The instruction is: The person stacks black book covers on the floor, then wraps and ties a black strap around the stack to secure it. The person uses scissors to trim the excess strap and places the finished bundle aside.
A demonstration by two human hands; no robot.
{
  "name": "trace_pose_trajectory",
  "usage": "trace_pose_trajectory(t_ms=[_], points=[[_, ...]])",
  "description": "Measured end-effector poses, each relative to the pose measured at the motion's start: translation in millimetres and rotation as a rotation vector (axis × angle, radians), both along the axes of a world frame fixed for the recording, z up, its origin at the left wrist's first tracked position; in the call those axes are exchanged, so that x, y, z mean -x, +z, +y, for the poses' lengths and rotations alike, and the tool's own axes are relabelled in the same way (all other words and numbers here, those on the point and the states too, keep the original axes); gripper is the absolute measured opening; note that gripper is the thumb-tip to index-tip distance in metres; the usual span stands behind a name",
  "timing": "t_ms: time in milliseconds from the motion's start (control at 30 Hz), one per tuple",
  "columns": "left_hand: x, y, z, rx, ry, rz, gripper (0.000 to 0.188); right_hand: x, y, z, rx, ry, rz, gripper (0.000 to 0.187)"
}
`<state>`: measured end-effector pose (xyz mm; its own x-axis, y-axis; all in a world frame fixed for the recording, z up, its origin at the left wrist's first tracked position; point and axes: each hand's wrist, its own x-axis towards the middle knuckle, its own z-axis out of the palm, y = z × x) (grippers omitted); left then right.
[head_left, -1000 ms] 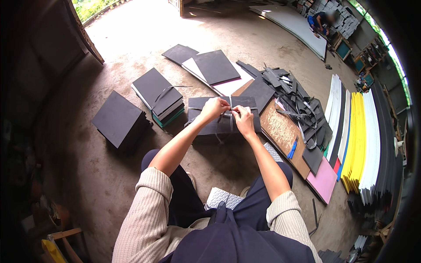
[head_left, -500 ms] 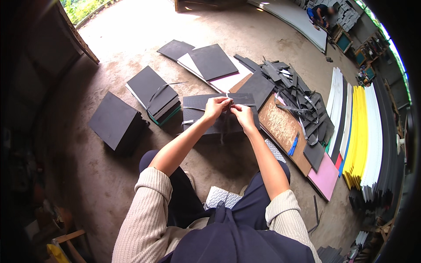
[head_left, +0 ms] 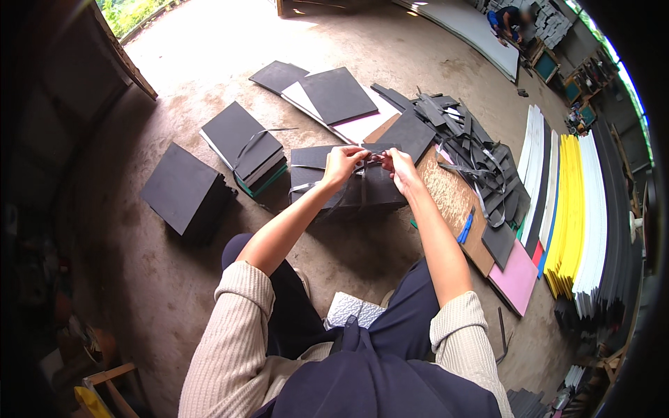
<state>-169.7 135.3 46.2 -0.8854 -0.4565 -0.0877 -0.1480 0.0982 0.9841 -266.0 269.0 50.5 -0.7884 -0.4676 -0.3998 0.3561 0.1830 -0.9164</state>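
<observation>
In front of my knees, a bundle of black ribbed sheets (head_left: 382, 197) sits with dark and light grey straps around it. One strap (head_left: 363, 187) runs down its front, and another crosses its left side. Over the top of the bundle, my left hand (head_left: 341, 165) is closed, thumb and forefinger pinching the strap where it crosses. My right hand (head_left: 401, 171) is a little to the right, its fingertips also closed on the strap. The strap between the fingertips is partly hidden by them.
Left of the bundle stand a strapped stack (head_left: 245, 139) and a black block-shaped stack (head_left: 182, 191). To the right are a pile of black offcuts (head_left: 481, 160), a brown board with a blue-handled tool (head_left: 465, 226), and long yellow strips (head_left: 568, 209). A person (head_left: 509, 24) crouches far right.
My right hand has shifted right and slightly up, away from the left, and its fingers have turned. The left hand stays nearly in place. The strap down the bundle's front now shows more plainly.
</observation>
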Motion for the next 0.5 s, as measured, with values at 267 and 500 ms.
trace_pose_trajectory(t_ms=[267, 500], points=[[-12, 2, -18, 0.236, 0.063, 0.005, 0.021, 30, 59, 44, -0.448, 0.418, 0.194, 0.029], [-11, 4, -10, 0.140, 0.016, -0.003, 0.023, 108, 50, 124, -0.316, -0.244, 0.539, 0.039]])
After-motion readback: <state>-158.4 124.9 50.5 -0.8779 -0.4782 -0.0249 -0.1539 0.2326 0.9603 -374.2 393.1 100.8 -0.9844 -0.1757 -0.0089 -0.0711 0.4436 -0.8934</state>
